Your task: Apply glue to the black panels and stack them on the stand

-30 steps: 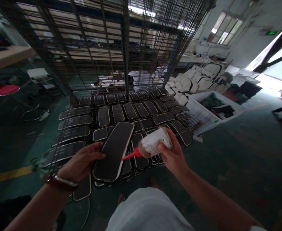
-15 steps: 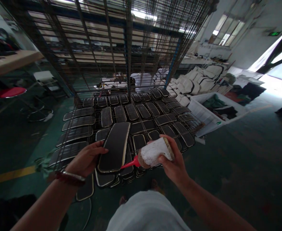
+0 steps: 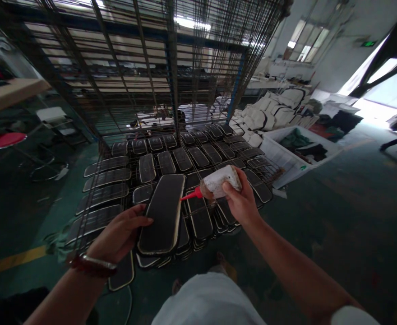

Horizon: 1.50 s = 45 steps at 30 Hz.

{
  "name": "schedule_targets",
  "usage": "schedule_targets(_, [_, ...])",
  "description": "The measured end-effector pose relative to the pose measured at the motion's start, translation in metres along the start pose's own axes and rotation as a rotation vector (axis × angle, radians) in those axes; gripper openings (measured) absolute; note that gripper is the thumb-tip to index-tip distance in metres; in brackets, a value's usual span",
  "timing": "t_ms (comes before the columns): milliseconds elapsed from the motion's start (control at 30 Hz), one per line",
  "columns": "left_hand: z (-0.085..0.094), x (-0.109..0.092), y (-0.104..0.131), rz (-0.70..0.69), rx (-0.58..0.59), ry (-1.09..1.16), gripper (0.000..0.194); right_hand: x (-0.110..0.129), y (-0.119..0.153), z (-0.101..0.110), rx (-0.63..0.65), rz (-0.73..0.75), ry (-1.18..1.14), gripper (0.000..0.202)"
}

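Note:
My left hand (image 3: 126, 230) grips the left edge of a dark, rounded rectangular panel (image 3: 163, 212), thumb on its face. A pale yellowish line runs along the panel's border. In my right hand (image 3: 241, 196) is a squeeze bottle (image 3: 219, 181), whitish and stained brown, tilted sideways. Its red nozzle (image 3: 191, 195) points left, with the tip at the panel's right edge, in the upper half. Whether the tip touches the edge I cannot tell. Below and behind lie many similar panels (image 3: 200, 221), some stacked, on a wire rack.
A tall wire-mesh rack (image 3: 171, 72) rises behind the panels. To the right stands a white bin (image 3: 283, 155) with dark cloth inside, near a heap of white padded pieces (image 3: 269, 113). A red stool (image 3: 4, 141) and a wooden table (image 3: 12, 95) are at the left.
My right hand has moved the bottle up, so the nozzle tip has gone from the panel's bottom right corner to higher along its right edge. My left hand still holds the panel.

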State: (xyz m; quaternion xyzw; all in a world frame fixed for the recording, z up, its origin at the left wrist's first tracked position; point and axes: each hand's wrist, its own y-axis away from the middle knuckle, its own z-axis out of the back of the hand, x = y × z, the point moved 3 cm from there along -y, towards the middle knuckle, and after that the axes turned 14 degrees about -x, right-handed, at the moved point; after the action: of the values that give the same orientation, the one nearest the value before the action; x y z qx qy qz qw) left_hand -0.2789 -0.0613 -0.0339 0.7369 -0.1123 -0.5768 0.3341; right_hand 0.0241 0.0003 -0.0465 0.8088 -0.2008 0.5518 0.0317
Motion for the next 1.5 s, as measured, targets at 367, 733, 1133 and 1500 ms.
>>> schedule_targets(367, [-0.021,0.018,-0.005,-0.048,0.090,0.005,0.039,-0.020,0.018,-0.007,-0.132,-0.285,-0.178,0.043])
schedule_targets(733, [-0.064,0.026,-0.024,-0.014,0.185,-0.066,0.050,-0.012,0.007,0.038,0.003,-0.019,0.107,0.057])
schedule_targets(1133, [-0.188,0.020,-0.040,0.013,0.231,-0.072,0.044,0.020,-0.083,0.120,-0.037,0.003,0.070,0.058])
schedule_targets(1500, [-0.289,0.027,-0.108,-0.009,-0.051,0.062,0.029,0.014,-0.183,0.263,-0.472,-0.626,-0.629,0.032])
